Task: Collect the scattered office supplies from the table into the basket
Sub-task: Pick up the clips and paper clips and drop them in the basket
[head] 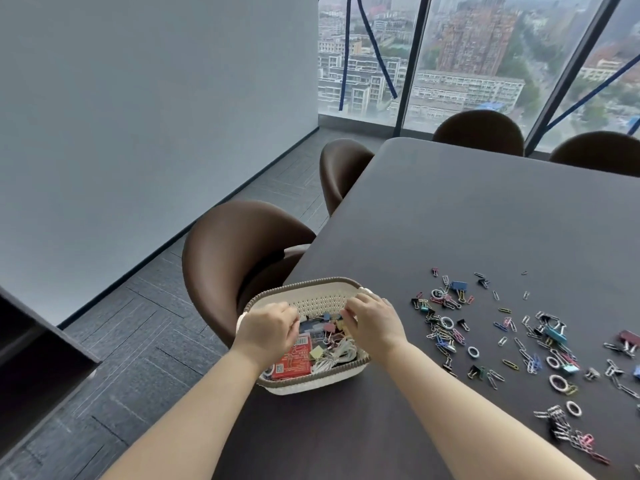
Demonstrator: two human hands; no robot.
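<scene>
A cream woven basket (313, 386) with a brown rim stands at the left edge of the dark table (467, 220). Inside it lie a red box (292, 362), a coil of white cord (337, 356) and several coloured binder clips (329, 329). Both my hands hover over the basket's inside. My left hand (266, 329) has its fingers curled downward; my right hand (372, 322) is likewise bent over the clips. What the fingertips hold is hidden. Many paper clips, binder clips and rings (519, 341) lie scattered on the table to the right.
A brown chair (228, 258) stands just left of the basket, another (341, 168) farther along the table's side, and two (479, 131) at the far end. A dark cabinet edge (41, 341) sits at lower left. Windows lie beyond.
</scene>
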